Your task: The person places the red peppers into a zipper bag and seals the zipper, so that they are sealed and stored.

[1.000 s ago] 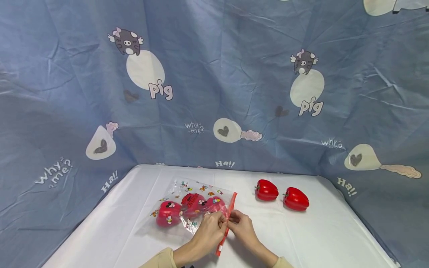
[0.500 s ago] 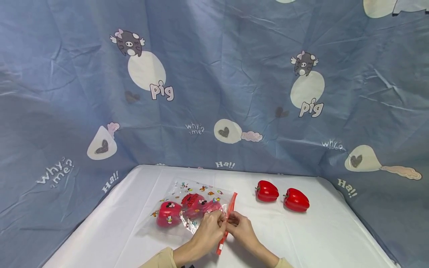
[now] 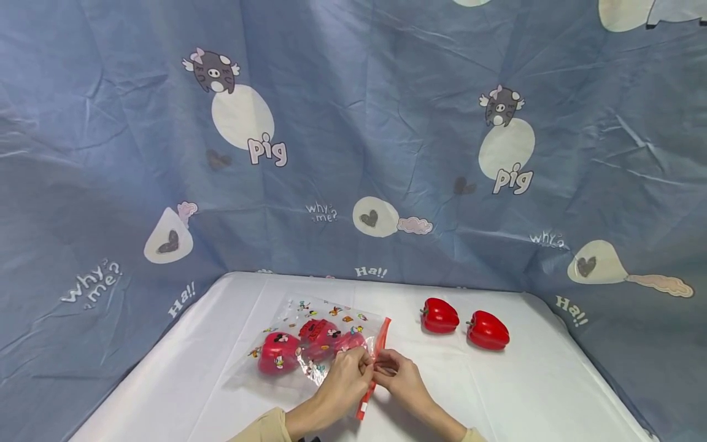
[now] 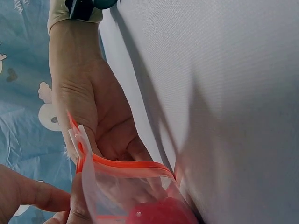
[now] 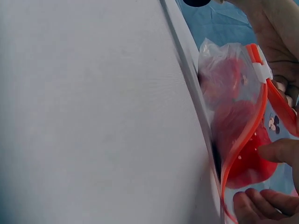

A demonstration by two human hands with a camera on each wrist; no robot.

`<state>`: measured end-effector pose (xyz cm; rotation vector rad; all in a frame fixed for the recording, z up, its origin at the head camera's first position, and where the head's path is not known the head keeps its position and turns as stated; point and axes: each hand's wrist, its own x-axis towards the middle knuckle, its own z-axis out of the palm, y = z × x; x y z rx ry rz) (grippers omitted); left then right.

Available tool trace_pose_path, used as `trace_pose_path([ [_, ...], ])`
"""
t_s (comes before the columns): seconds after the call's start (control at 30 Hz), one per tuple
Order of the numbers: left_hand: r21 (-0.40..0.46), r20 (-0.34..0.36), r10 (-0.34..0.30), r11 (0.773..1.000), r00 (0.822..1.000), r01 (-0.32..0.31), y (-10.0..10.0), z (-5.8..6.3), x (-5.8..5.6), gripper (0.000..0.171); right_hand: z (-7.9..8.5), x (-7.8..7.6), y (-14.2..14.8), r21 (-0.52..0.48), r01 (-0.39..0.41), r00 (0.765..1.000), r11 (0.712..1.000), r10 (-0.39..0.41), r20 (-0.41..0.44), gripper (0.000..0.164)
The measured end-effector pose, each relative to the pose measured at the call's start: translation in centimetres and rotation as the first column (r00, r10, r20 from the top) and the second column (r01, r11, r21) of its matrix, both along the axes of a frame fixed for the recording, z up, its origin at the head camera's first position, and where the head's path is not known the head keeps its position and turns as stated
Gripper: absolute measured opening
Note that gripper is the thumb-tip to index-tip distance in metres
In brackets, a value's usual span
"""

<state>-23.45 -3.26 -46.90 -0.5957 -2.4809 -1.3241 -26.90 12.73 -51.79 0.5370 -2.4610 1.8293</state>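
A clear zip bag (image 3: pixel 309 380) with cartoon prints and a red zip edge (image 5: pixel 247 126) lies on the white table in the head view. Inside it are red bell peppers (image 5: pixel 240 165), three of them visible in the head view. My left hand (image 3: pixel 343 380) pinches the bag near the middle of the zip edge. Facing it, my right hand (image 3: pixel 402 380) has its fingertips at the same spot. In the right wrist view, its thumb and fingers stand apart at the gaping bag mouth. A white slider (image 5: pixel 263 71) sits at one end of the zip.
Two more red bell peppers, one on the left (image 3: pixel 440 316) and one on the right (image 3: pixel 488 330), lie on the white table (image 3: pixel 530 387) beyond my right hand. A blue printed cloth (image 3: pixel 353 153) hangs behind the table.
The bag's near zip end has shifted up slightly. My right hand's fingers have spread a little at the zip edge. My left hand stays in place.
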Motion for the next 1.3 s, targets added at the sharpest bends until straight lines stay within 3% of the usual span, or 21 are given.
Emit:
trace_pose_path([
  [0.13, -0.009, 0.022, 0.0, 1.0, 1.0, 0.0, 0.0, 0.0, 0.0, 0.007, -0.2, -0.1, 0.5, -0.082, -0.033, 0.998, 0.996, 0.037, 0.043, 0.049],
  [0.47, -0.025, 0.009, 0.008, 1.0, 1.0, -0.007, 0.0, -0.2, 0.0, 0.009, 1.3, 0.9, 1.2, -0.084, -0.054, 0.995, 0.995, 0.061, 0.078, 0.052],
  [0.6, -0.03, -0.001, 0.016, 0.999, 1.0, -0.016, 0.0, -0.2, 0.0, 0.007, -0.1, 0.3, 1.7, -0.083, -0.055, 0.997, 0.995, 0.06, 0.057, 0.052],
  [1.03, -0.039, 0.0, 0.027, 0.999, 1.0, -0.027, 0.1, -0.3, 0.1, 0.009, -0.2, 0.6, 2.8, -0.018, -0.058, 0.998, 0.998, 0.058, -0.018, 0.047],
  [1.3, -0.048, -0.027, 0.037, 0.998, 0.999, -0.039, 0.1, -0.4, 0.1, 0.008, 0.0, 0.8, 3.9, -0.023, -0.042, 0.996, 0.999, 0.043, 0.079, 0.05],
])
